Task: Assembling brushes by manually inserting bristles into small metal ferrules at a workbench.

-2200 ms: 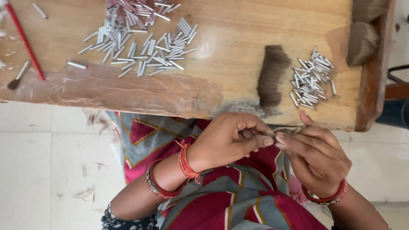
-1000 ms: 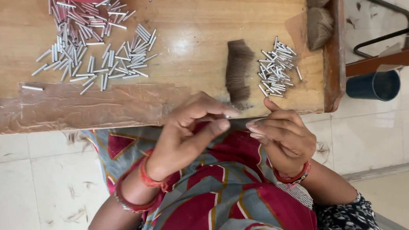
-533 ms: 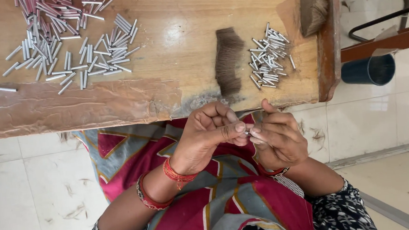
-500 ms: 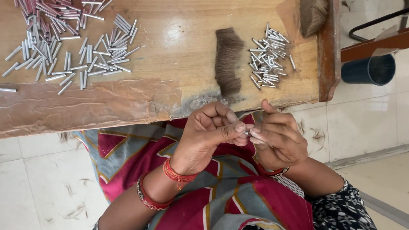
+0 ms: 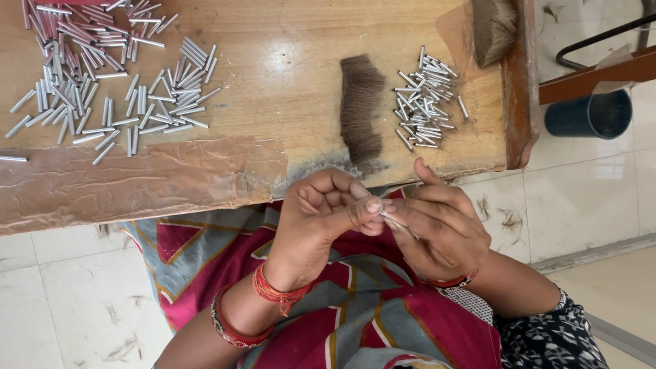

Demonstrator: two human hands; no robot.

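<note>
My left hand (image 5: 320,225), with red bangles at the wrist, and my right hand (image 5: 438,226) meet over my lap, just below the wooden table's front edge (image 5: 274,23). Between the fingertips of both hands is a small thin metal tube (image 5: 396,222); my right fingers hold it along its length and my left thumb and finger pinch its end. Whatever is at the tube's tip is hidden by my fingers. On the table right above my hands lie a flat bundle of brown bristles (image 5: 361,106) and a small heap of short metal tubes (image 5: 424,109).
A large scatter of metal tubes (image 5: 105,77) covers the table's left part, above a strip of brown tape (image 5: 122,183). More bristle tufts (image 5: 494,23) lie at the table's right end. A dark blue cup (image 5: 591,115) stands on the tiled floor beside a wooden bar (image 5: 618,68).
My hands have drawn closer together and their fingertips now meet on the tube. The view has drifted, so the table sits further left in the frame.
</note>
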